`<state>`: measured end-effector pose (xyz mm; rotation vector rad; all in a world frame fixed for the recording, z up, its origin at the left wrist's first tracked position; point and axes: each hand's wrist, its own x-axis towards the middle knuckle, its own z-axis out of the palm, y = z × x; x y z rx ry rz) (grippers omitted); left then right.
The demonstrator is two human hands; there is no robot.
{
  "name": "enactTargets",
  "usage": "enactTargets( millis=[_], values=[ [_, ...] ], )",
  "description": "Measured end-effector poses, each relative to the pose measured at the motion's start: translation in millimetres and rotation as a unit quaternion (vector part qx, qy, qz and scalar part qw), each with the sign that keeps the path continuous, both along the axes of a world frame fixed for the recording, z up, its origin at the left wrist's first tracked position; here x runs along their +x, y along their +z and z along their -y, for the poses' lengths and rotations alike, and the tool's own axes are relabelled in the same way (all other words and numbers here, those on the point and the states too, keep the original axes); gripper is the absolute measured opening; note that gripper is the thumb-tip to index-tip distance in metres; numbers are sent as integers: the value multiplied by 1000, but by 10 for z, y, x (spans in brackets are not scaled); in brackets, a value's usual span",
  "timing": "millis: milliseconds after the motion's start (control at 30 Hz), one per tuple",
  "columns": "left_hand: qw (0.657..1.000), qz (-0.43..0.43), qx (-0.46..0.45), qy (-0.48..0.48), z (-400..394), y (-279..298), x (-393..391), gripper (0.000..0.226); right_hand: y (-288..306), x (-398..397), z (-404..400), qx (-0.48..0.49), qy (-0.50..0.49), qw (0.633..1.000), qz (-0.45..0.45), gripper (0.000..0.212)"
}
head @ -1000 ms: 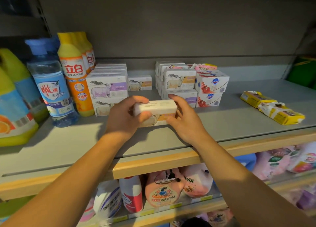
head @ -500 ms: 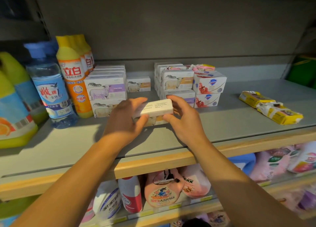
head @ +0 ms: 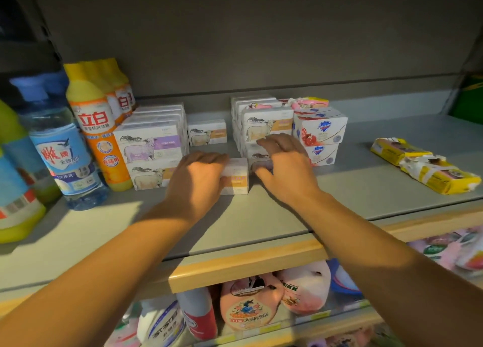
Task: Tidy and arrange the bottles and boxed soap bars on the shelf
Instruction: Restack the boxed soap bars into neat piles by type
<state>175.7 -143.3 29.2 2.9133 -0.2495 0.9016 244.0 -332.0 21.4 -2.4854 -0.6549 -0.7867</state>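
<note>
On a grey shelf, a small soap box stands between two stacks of soap boxes, toward the middle and short of the front edge. The left hand grips its left end with curled fingers, while the right hand rests just right of it, fingers spread and relaxed, holding nothing. Bottles stand at the shelf's left end and yellow packets lie near its right end

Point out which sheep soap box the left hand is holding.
The small orange-labelled soap box standing alone on the shelf between the two stacks; the left hand grips it. The other boxes sit stacked or farther back.
</note>
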Motion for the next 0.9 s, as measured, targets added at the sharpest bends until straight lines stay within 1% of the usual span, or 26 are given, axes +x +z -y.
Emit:
enactTargets(
  millis=[100,167,267,533,667,767,900],
  values=[
    [999,11,26,27,41,-85,155,45,16,188,31,-65,11,998,-10,57],
    [999,21,22,45,29,-146,303,47,-47,250,55,-91,12,996,-11,57],
    [997,22,0,77,3,-202,535,46,-126,275,61,-66,20,998,1,57],
    [993,-10,20,115,-135,-172,1099,51,-168,319,63,-36,27,999,8,54],
    [988,-10,38,150,-225,-164,1393,47,-175,334,68,-33,31,999,4,54],
    [982,-16,25,185,-266,-148,1617,45,-180,342,77,-23,35,999,10,53],
    [983,-3,10,186,-323,-166,1823,43,-182,375,68,-16,36,999,10,52]
  ],
)
